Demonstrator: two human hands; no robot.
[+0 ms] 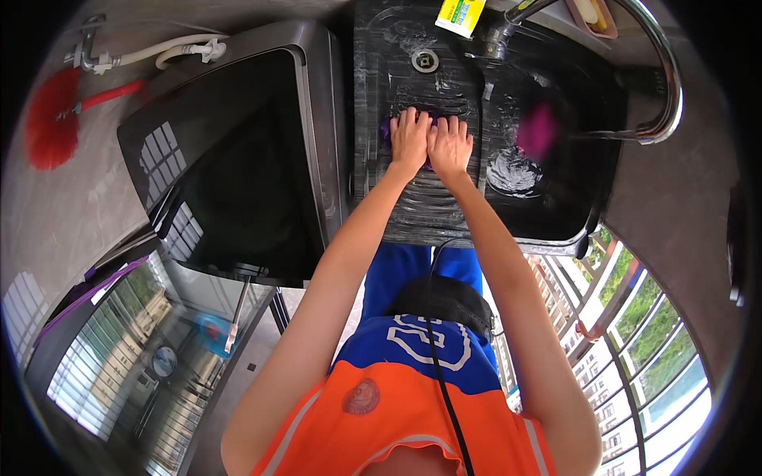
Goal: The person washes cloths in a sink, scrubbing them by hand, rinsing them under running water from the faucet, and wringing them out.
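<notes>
Both my hands press side by side on a dark purple cloth (386,133) on the ribbed washboard part of the black sink (429,214). My left hand (409,143) covers the cloth's left part with its fingers bent over it. Touching it on the right, my right hand (450,147) lies with its fingers curled on the cloth. Most of the cloth is hidden under the hands. In the basin to the right, a blurred pink item (537,132) sits near a stream of water and white foam (513,173).
A chrome faucet (673,95) arches over the basin. A yellow packet (459,16) lies on the sink's back edge, and a soap dish (593,16) stands at the back right. At left are a dark-lidded washing machine (238,159) and a red brush (54,119).
</notes>
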